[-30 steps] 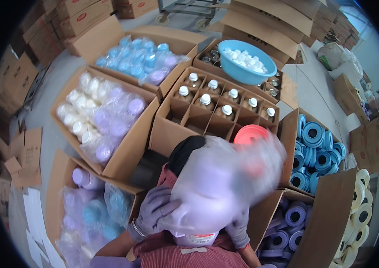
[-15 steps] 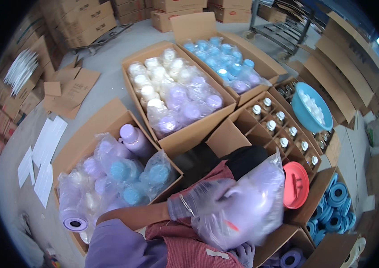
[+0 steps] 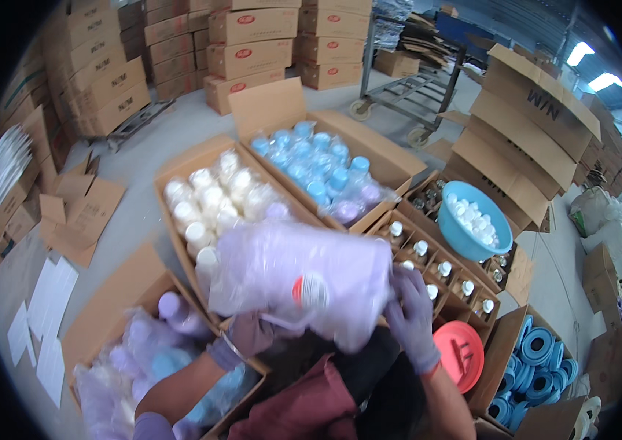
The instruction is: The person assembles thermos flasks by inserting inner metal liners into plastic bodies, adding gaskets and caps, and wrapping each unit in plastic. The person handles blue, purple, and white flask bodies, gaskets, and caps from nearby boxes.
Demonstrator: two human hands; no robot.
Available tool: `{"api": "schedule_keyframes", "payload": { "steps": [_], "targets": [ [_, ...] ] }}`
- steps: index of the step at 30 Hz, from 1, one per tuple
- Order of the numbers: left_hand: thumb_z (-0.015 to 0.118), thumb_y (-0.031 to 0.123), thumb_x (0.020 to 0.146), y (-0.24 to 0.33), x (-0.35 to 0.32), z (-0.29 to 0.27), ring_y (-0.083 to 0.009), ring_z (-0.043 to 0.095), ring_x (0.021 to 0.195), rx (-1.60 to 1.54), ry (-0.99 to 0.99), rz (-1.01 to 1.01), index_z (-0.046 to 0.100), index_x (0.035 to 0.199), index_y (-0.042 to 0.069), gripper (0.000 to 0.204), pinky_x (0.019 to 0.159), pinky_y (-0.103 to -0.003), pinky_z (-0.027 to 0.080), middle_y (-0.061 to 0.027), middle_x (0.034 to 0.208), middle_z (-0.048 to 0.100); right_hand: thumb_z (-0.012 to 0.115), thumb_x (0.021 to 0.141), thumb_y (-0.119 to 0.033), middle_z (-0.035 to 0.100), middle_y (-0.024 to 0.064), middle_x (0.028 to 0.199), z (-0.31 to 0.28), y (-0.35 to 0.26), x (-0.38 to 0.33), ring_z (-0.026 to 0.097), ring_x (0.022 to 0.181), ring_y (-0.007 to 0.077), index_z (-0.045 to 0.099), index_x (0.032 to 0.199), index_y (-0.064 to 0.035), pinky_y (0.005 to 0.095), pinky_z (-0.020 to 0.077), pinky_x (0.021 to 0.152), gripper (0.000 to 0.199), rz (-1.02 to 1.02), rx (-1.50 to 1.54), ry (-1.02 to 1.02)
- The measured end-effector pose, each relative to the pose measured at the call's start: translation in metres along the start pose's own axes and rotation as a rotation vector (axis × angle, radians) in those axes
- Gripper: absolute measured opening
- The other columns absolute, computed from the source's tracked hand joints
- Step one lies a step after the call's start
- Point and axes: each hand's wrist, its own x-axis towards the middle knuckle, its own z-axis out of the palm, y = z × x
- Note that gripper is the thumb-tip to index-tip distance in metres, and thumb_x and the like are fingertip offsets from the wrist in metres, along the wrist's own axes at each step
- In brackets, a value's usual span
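Out in front of me, a large light-purple flask [image 3: 340, 275] in a clear plastic bag lies nearly sideways, with a round red-and-white label on its side. My gloved left hand [image 3: 252, 334] grips it from below at its lower left. At the opposite end, my gloved right hand [image 3: 412, 315] presses its fingers against the flask and bag. Part of the carton of bagged white and purple flasks [image 3: 208, 194] is hidden behind it. Below my left forearm is another carton [image 3: 116, 290] with bagged purple, white and blue flasks.
A carton of bagged blue flasks [image 3: 307, 161] stands farther back. To the right are a divided carton of white-capped bottles [image 3: 443, 270], a blue basin [image 3: 451, 220] of small white pieces, a red dish [image 3: 443, 339], and blue rings [image 3: 538, 345]. Stacked cartons [image 3: 252, 59] and a trolley [image 3: 406, 95] stand behind.
The bagged flask has moved up and left from near my lap and turned sideways. My right hand has risen to its right end. The view has tilted up, showing more of the background.
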Motion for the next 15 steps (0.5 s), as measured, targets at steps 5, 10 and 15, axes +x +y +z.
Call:
{"api": "schedule_keyframes", "payload": {
  "steps": [5, 10, 15],
  "targets": [
    [0.044, 0.012, 0.1, 0.056, 0.221, -0.047, -0.048, 0.065, 0.108, -0.105, -0.041, 0.187, 0.052, 0.119, -0.007, 0.028, 0.09, -0.049, 0.06, -0.0262, 0.126, 0.058, 0.065, 0.085, -0.014, 0.058, 0.0224, 0.119, 0.042, 0.086, 0.051, 0.056, 0.109, 0.0406, 0.058, 0.122, -0.0002, 0.0468, 0.0462, 0.095, 0.04, 0.066, -0.119, -0.135],
    [0.048, 0.0, 0.093, 0.029, 0.46, -0.003, -0.0452, 0.069, 0.097, -0.058, 0.086, 0.333, 0.051, 0.122, -0.002, 0.029, 0.061, -0.033, 0.062, -0.0173, 0.115, 0.061, 0.066, 0.089, -0.024, 0.055, 0.0225, 0.122, 0.093, 0.155, 0.021, 0.057, 0.107, 0.0394, 0.055, 0.126, -0.0018, 0.0448, 0.0491, 0.091, 0.044, -0.03, 0.017, -0.519],
    [0.057, 0.01, 0.09, 0.011, 0.582, -0.044, -0.0356, 0.069, 0.099, 0.595, 0.136, 0.278, 0.056, 0.124, 0.002, 0.035, 0.077, -0.049, 0.062, -0.0188, 0.114, 0.064, 0.061, 0.089, -0.02, 0.057, 0.0192, 0.121, 0.105, 0.193, 0.015, 0.058, 0.106, 0.0356, 0.059, 0.123, -0.0068, 0.0438, 0.0475, 0.091, 0.036, 0.064, 0.089, -0.519]
  ]
}}
